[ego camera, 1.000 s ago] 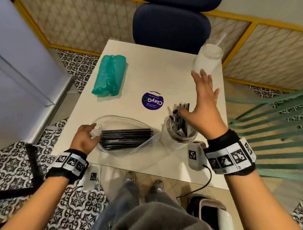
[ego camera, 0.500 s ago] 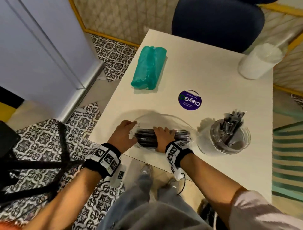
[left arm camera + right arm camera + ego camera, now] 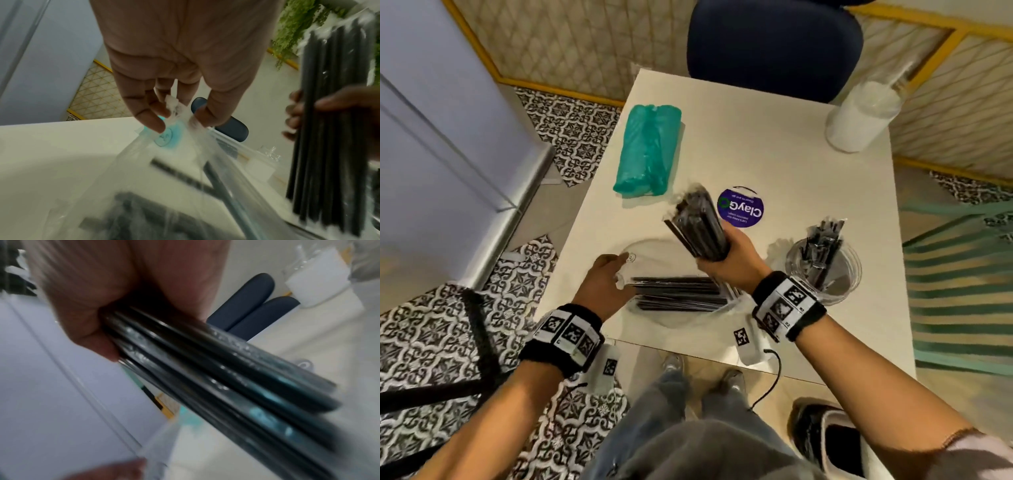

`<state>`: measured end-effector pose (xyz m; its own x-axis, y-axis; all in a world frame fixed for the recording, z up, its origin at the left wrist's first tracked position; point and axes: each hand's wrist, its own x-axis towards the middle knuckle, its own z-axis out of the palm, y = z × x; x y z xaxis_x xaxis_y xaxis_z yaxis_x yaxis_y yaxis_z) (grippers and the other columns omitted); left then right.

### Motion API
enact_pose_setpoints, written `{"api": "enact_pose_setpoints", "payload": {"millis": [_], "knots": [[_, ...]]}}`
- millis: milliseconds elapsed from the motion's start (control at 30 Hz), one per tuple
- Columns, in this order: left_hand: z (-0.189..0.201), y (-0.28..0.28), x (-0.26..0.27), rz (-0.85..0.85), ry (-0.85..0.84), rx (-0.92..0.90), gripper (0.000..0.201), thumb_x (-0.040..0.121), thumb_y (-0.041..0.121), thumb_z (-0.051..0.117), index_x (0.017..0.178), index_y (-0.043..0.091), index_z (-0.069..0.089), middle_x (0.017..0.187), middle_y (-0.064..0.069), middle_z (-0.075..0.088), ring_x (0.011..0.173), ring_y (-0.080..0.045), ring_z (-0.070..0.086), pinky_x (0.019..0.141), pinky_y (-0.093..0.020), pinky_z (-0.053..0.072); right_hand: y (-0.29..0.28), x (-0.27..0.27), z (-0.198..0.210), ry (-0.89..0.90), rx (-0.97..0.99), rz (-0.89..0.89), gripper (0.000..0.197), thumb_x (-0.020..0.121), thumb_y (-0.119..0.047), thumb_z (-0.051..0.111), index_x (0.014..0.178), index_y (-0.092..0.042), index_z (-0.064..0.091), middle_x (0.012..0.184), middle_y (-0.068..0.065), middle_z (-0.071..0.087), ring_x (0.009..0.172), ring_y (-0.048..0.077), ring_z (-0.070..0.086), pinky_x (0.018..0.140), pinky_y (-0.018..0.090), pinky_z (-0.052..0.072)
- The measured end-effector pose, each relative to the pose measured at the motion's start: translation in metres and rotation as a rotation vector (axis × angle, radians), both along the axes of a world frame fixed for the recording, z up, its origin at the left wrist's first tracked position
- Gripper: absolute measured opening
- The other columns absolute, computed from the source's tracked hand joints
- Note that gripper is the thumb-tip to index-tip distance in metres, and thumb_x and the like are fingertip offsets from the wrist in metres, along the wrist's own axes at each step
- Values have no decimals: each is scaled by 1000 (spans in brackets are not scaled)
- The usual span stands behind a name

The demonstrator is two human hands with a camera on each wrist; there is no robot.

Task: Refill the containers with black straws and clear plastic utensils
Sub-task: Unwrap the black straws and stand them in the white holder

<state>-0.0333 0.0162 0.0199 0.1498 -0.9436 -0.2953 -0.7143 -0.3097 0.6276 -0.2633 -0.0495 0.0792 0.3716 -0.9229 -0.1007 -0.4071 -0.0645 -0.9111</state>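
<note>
My right hand (image 3: 726,260) grips a bundle of wrapped black straws (image 3: 697,224), lifted above the table and tilted up to the left; the same bundle (image 3: 226,386) fills the right wrist view and stands at the right of the left wrist view as black straws (image 3: 329,129). My left hand (image 3: 607,274) pinches the edge of a clear plastic bag (image 3: 654,246); its fingertips (image 3: 156,123) hold the bag's rim (image 3: 179,123). More black straws (image 3: 678,293) lie inside the bag. A clear round container (image 3: 846,274) with several straws stands at the right.
A rolled teal plastic bag (image 3: 649,150) lies at the table's back left. A purple round sticker (image 3: 740,207) is on the white table (image 3: 791,164). A tall clear container with white contents (image 3: 859,116) stands at the back right. A blue chair (image 3: 774,44) sits beyond the table.
My right hand went from the round container to the bag, took a bundle of straws and has lifted it out. My left hand kept hold of the bag's edge.
</note>
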Motion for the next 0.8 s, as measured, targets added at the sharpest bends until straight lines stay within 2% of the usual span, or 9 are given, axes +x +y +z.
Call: {"api": "enact_pose_setpoints", "payload": {"millis": [67, 200, 333, 400, 500, 600, 667, 733, 800], "knots": [[-2, -7, -9, 9, -11, 6, 61, 74, 2, 66, 132, 6, 45, 127, -18, 44, 85, -28, 52, 90, -28, 41, 0, -10, 29, -88, -8, -98, 37, 69, 2, 74, 102, -2, 58, 92, 8, 62, 80, 12, 57, 73, 16, 48], [-10, -20, -22, 59, -21, 17, 58, 73, 1, 67, 128, 3, 49, 123, -22, 47, 97, -40, 57, 96, -42, 44, 2, -49, 83, -355, 30, -318, 56, 55, -28, 72, 102, 0, 62, 94, 12, 69, 90, 28, 67, 85, 39, 56], [-13, -27, -37, 43, -93, -20, 55, 73, -1, 67, 125, 0, 51, 120, -29, 50, 105, -43, 55, 100, -47, 43, 4, -107, 111, -418, -47, -499, 61, 52, -26, 70, 98, 12, 58, 92, 27, 65, 90, 46, 65, 86, 57, 54], [-11, -27, -44, 47, -125, -34, 54, 74, 1, 67, 125, -1, 51, 119, -32, 51, 109, -43, 52, 102, -45, 40, 5, -136, 117, -367, -101, -582, 63, 52, -26, 70, 100, 13, 57, 95, 33, 65, 91, 49, 64, 83, 60, 54], [-11, -26, -51, 109, -118, -35, 65, 66, 24, 63, 125, 0, 51, 122, -33, 49, 108, -45, 52, 104, -45, 38, 4, -169, 117, -275, -169, -673, 40, 57, -22, 70, 90, -2, 60, 85, 16, 67, 86, 35, 68, 81, 53, 57], [-13, -23, -54, 159, -113, -48, 73, 58, 30, 55, 125, 1, 52, 122, -32, 48, 101, -46, 56, 103, -47, 40, -2, -180, 107, -272, -230, -707, 26, 64, -10, 68, 80, -25, 54, 77, -7, 62, 72, 1, 64, 73, 24, 56], [-11, -20, -54, 140, -146, -41, 65, 67, 24, 63, 126, 0, 51, 120, -33, 49, 100, -46, 56, 102, -47, 40, -7, -177, 89, -279, -251, -713, 32, 70, -1, 69, 87, -23, 53, 82, -8, 60, 70, -12, 59, 68, 9, 49], [-10, -15, -53, 121, -172, -51, 57, 73, 7, 69, 126, 0, 51, 120, -33, 49, 98, -46, 58, 100, -47, 41, -7, -168, 61, -255, -191, -725, 34, 76, 4, 69, 104, -10, 55, 93, -2, 61, 79, -8, 60, 69, 6, 47], [-10, -11, -51, 120, -177, -62, 57, 72, 1, 70, 126, 0, 51, 120, -33, 49, 92, -46, 59, 98, -46, 42, -2, -162, 34, -242, -84, -729, 44, 77, 1, 69, 117, -10, 53, 101, -1, 61, 95, 8, 60, 83, 10, 50]]}}
